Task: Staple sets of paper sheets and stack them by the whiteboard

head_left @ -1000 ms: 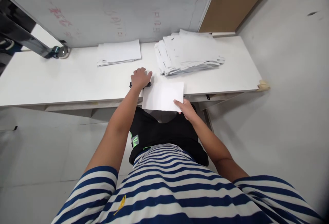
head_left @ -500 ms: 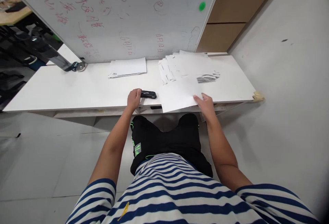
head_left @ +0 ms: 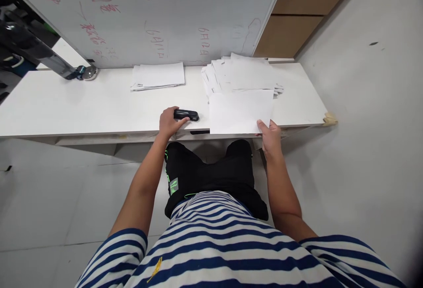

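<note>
"Where do we have our left hand (head_left: 168, 122)?"

"At the left end of the black stapler (head_left: 188, 115), thumb and fingers around it; we cannot tell whether they grip."

"And our right hand (head_left: 271, 140)?"

"Well right of the stapler, clamped on the white paper sheet's (head_left: 239, 111) near right corner. We have that sheet just right of the stapler, and the smaller paper stack (head_left: 160, 75) behind it, leftward."

Left hand (head_left: 169, 121) clasps the black stapler (head_left: 187, 115) at its nine o'clock end; right hand (head_left: 271, 137) pinches a white sheet (head_left: 239, 112) at four o'clock; paper pile (head_left: 253, 73) at twelve.
</note>
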